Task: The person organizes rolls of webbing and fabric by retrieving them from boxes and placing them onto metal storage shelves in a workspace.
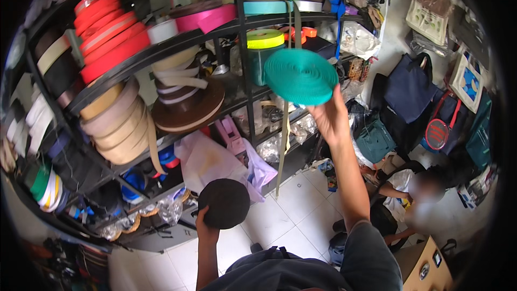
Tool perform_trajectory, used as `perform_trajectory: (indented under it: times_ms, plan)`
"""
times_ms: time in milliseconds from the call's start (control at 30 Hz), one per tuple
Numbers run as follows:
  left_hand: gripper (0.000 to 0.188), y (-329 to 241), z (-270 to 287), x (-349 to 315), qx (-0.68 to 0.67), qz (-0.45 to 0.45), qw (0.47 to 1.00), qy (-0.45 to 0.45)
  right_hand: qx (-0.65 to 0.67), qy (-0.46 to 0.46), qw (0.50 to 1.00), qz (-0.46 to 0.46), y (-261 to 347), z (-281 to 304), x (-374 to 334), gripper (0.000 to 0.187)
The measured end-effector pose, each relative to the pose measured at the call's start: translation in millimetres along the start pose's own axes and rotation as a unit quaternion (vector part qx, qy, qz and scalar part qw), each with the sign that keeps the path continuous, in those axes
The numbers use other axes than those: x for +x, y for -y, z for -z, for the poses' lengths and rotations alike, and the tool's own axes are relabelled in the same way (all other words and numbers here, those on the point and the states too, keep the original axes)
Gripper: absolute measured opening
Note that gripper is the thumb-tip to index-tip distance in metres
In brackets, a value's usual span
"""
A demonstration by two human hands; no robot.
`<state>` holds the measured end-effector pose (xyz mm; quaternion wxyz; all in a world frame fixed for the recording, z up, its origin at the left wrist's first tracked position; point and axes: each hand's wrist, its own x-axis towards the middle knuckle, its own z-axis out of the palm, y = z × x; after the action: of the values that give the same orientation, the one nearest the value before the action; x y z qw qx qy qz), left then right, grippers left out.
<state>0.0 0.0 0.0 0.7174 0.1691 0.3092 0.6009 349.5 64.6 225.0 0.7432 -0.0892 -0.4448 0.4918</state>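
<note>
My right hand (330,120) is raised in front of the shelves, fingers closed on the edge of a flat, spirally wound green roll of webbing (301,77). The roll hides most of those fingers. Lower down, my left hand (207,230) grips a dark, nearly black round roll (224,203) from its left side. Its surface is too dark to make out any winding. Behind the green roll stands a teal roll topped by a bright yellow one (265,38). A narrow olive strap (283,151) hangs down just left of my right hand.
Black metal shelving (249,94) carries stacked red rolls (116,40), beige rolls (119,126) and a wide brown roll (189,105). Navy and green bags hang along the right wall. A person (401,191) sits low at the right, near a cardboard box (428,269). White tiles (293,199) cover the floor.
</note>
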Motion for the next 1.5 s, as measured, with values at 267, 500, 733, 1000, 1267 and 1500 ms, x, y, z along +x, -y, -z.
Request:
perform_trajectory:
  times_ms: [267,500,733,1000,1267,1500]
  plan:
    - [0.049,9,-4,52,-0.018,0.055,0.998,0.005,-0.015,-0.082,0.995,0.061,42,36,102,0.049]
    - [0.048,34,-25,86,0.006,0.1,0.995,-0.002,0.039,-0.122,0.983,0.132,87,103,158,0.053]
    - [0.05,97,-75,131,0.051,0.126,0.99,0.023,0.013,-0.06,0.986,0.156,134,156,247,0.055]
    - [0.041,208,-151,176,0.049,0.115,0.992,-0.001,0.012,0.048,0.986,0.16,207,226,368,0.057]
    - [0.037,286,-186,203,0.115,0.089,0.989,-0.026,-0.013,-0.1,0.962,0.255,275,336,395,0.045]
    - [0.033,297,-246,223,0.01,0.157,0.986,-0.063,-0.118,-0.147,0.954,0.235,276,433,495,0.05]
